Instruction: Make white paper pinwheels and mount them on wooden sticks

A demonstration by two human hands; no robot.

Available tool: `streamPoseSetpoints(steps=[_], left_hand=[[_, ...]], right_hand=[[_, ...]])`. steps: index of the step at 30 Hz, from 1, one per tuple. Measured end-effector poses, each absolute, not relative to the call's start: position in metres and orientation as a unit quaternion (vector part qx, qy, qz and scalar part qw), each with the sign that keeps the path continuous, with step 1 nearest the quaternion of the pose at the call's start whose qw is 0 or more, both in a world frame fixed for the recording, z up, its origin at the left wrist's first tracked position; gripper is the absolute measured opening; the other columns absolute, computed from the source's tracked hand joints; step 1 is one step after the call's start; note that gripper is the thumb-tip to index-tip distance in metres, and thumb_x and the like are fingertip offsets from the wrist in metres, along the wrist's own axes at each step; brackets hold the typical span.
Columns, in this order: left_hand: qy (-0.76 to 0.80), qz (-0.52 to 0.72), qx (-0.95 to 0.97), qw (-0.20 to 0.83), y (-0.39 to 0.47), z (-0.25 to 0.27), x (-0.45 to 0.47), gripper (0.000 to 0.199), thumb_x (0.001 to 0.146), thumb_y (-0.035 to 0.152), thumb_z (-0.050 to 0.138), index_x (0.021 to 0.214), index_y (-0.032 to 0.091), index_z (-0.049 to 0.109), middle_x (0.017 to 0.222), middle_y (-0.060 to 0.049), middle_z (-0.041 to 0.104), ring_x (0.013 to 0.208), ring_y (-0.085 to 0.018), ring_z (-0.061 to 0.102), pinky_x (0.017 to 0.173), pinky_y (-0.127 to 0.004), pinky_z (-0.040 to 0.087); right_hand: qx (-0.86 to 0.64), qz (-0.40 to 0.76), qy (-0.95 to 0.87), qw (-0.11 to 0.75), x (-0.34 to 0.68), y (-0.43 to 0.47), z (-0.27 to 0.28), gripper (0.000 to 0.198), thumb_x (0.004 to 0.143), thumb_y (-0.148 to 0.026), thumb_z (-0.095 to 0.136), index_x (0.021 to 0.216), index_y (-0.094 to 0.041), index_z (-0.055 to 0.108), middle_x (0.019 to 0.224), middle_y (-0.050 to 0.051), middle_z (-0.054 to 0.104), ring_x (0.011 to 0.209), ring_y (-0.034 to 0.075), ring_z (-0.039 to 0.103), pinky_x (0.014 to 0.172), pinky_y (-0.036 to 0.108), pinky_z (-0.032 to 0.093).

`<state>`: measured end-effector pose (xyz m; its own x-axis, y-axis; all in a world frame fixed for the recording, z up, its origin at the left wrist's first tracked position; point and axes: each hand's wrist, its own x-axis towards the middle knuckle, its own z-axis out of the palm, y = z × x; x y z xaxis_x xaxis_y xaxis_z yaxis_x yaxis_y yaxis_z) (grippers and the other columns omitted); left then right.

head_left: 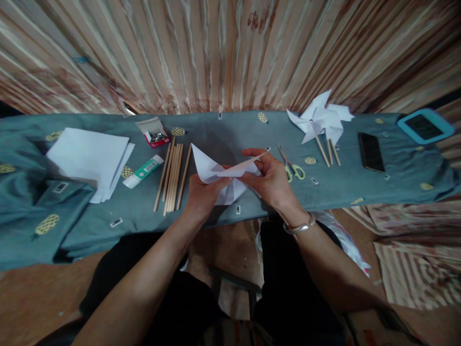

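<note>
Between my two hands is a white paper pinwheel (233, 191), its corners curled in toward the middle. My left hand (202, 194) grips its left side, thumb on top near the centre. With thumb and fingers, my right hand (271, 179) holds the right side and a folded flap. The fingers under the paper are partly hidden. Just left of my left hand lie several wooden sticks (173, 178). A pair of scissors (296, 171) with yellow-green handles rests right beside my right hand.
On the cloth-covered table (223, 126) lie a paper stack (90, 156), a glue stick (144, 171) and an open box of metal pins (157, 138). Finished pinwheels (320, 120) on sticks, a phone (370, 152) and a blue-framed device (425, 126) are at right. A curtain (216, 53) hangs behind.
</note>
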<state>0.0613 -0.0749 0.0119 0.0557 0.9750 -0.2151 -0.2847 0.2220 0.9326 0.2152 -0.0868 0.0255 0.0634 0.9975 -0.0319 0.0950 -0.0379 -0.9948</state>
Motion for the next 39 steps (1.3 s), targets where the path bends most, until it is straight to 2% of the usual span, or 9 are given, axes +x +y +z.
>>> streamPoseSetpoints(steps=[11, 17, 23, 26, 35, 39], left_hand=[[0.482, 0.499, 0.337, 0.636, -0.0771, 0.015, 0.0609, 0.033, 0.05, 0.027, 0.09, 0.077, 0.016, 0.075, 0.076, -0.003, 0.076, 0.069, -0.018, 0.069, 0.073, -0.032, 0.056], [0.471, 0.502, 0.333, 0.644, -0.0774, 0.0137, 0.061, 0.029, 0.05, 0.028, 0.09, 0.07, 0.016, 0.073, 0.074, -0.002, 0.075, 0.069, -0.018, 0.069, 0.073, -0.032, 0.056], [0.466, 0.496, 0.33, 0.654, -0.076, 0.0108, 0.0582, 0.031, 0.05, 0.025, 0.09, 0.076, 0.016, 0.076, 0.077, -0.002, 0.076, 0.068, -0.017, 0.069, 0.073, -0.03, 0.056], [0.469, 0.492, 0.331, 0.655, -0.0761, 0.0103, 0.0566, 0.029, 0.05, 0.023, 0.09, 0.074, 0.017, 0.075, 0.075, -0.002, 0.076, 0.067, -0.016, 0.068, 0.07, -0.03, 0.055], [0.452, 0.464, 0.294, 0.703, -0.078, 0.0095, 0.055, 0.028, 0.049, 0.024, 0.088, 0.072, 0.014, 0.074, 0.068, -0.002, 0.073, 0.062, -0.016, 0.065, 0.067, -0.029, 0.053], [0.467, 0.459, 0.289, 0.699, -0.0783, 0.0093, 0.0548, 0.028, 0.048, 0.026, 0.088, 0.069, 0.014, 0.074, 0.068, -0.002, 0.073, 0.061, -0.015, 0.064, 0.065, -0.029, 0.052]], right_hand=[[-0.554, 0.476, -0.491, 0.475, 0.2163, -0.0866, 0.0253, 0.057, 0.066, -0.039, 0.083, 0.115, -0.024, 0.057, 0.09, 0.003, 0.076, 0.079, 0.023, 0.073, 0.068, 0.04, 0.063], [-0.54, 0.478, -0.489, 0.49, 0.2154, -0.0866, 0.0264, 0.047, 0.064, -0.036, 0.083, 0.104, -0.023, 0.061, 0.088, 0.003, 0.076, 0.077, 0.022, 0.072, 0.066, 0.038, 0.062], [-0.552, 0.481, -0.482, 0.481, 0.216, -0.0861, 0.0239, 0.055, 0.063, -0.034, 0.083, 0.112, -0.02, 0.06, 0.089, 0.004, 0.076, 0.076, 0.022, 0.072, 0.064, 0.035, 0.06], [-0.545, 0.486, -0.481, 0.485, 0.2157, -0.0856, 0.0235, 0.052, 0.064, -0.032, 0.082, 0.11, -0.019, 0.061, 0.089, 0.004, 0.076, 0.077, 0.021, 0.072, 0.065, 0.033, 0.06], [-0.528, 0.549, -0.433, 0.482, 0.2133, -0.0857, 0.0312, 0.037, 0.06, -0.028, 0.083, 0.092, -0.021, 0.065, 0.079, 0.0, 0.076, 0.064, 0.016, 0.07, 0.059, 0.028, 0.058], [-0.536, 0.558, -0.407, 0.485, 0.2131, -0.0861, 0.0299, 0.044, 0.057, -0.027, 0.085, 0.095, -0.02, 0.065, 0.077, -0.001, 0.076, 0.06, 0.015, 0.068, 0.058, 0.028, 0.057]])
